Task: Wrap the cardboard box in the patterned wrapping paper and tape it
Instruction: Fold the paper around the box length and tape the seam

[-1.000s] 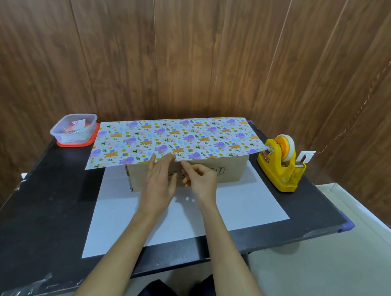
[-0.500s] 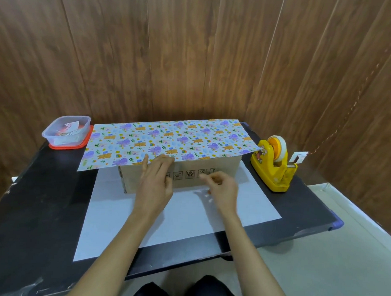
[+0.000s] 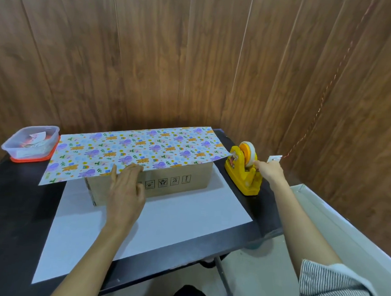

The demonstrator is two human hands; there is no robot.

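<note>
- A black table is set into a corner of dark wood-panelled wall; pale floor is seen at the lower right of the frame.
- A white sheet is spread flat on the table, from the centre down to the lower left.
- The cardboard box stands on that sheet at the centre of the frame. Its long axis runs left to right, rising slightly toward the right. Its printed face is turned toward the bottom of the frame, and the arrow symbol points up.
- The patterned wrapping paper is laid print-up over the box top and overhangs both ends, further at the left.
- The left hand is held flat, fingers straight and slightly apart, against the paper's lower edge and the box front.
- The right hand is placed at the yellow tape dispenser, right of the box. Its fingers are drawn together at the dispenser's right end; whether tape is pinched cannot be told.
- A tape roll is seated in the dispenser.
- A clear plastic tub sits on a red lid at the left edge of the frame; paper scraps are held in it.
</note>
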